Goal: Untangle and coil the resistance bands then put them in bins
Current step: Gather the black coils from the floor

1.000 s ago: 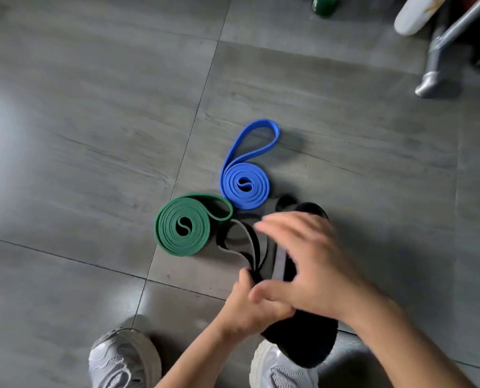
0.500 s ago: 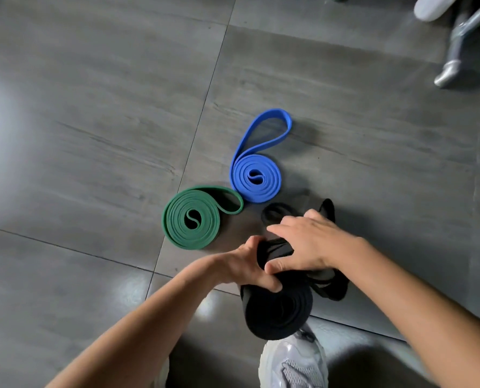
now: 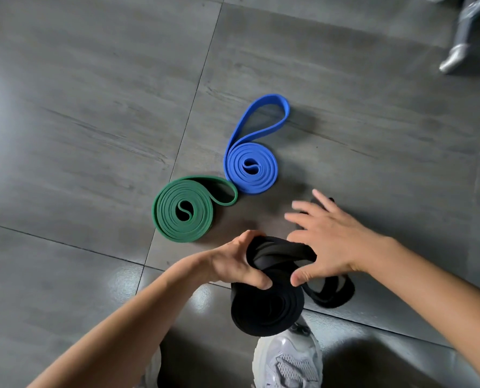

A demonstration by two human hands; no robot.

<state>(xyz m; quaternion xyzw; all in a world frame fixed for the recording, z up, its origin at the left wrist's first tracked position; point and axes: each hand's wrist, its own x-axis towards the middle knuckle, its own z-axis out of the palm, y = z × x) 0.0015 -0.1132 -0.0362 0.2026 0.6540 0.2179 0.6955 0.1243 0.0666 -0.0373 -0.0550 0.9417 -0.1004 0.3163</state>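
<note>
The left hand (image 3: 233,264) has its grip clamped on the black coil (image 3: 266,306) beside the shoe (image 3: 289,359) — the right hand (image 3: 334,239), splayed apart, should feed the loose tail (image 3: 334,295) in flat, turns snug.

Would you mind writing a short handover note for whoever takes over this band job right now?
Left hand: grips the top of the black band roll.
Right hand: open, fingers spread, thumb against the same roll.
Black band: partly rolled, held up on edge over the floor in front of the shoe; a loose loop trails to the right.
Green band and blue band: coiled flat side by side on the floor, each with a loose end loop; blue's is longer.
Done: two bands coiled.
Left: finish rolling the black band, then bin all three. No bins are in view.
</note>
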